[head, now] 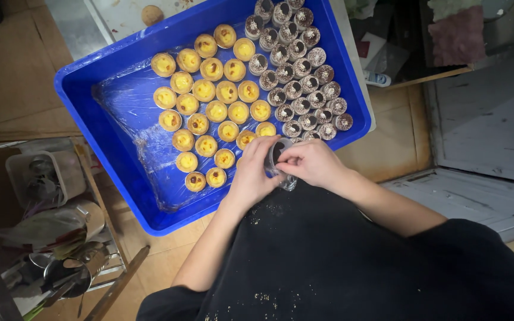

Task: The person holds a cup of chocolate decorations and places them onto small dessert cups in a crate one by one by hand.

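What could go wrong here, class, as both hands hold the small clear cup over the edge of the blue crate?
1. The small clear cup sits tilted between the left hand and right hand; its dark filling might spill.
2. The cups in the blue crate stand tightly packed, so a slip could knock the yellow cups nearby.

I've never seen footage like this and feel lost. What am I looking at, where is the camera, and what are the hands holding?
The one picture comes from a camera on a person's head, looking down. No machine: two bare hands. The left hand and right hand together hold a small clear plastic cup with a dark filling. Before them sits a big blue plastic crate lined with clear film, holding rows of round yellow custard tarts and small cocoa-dusted dessert cups. The black cloth below is the person's clothing.
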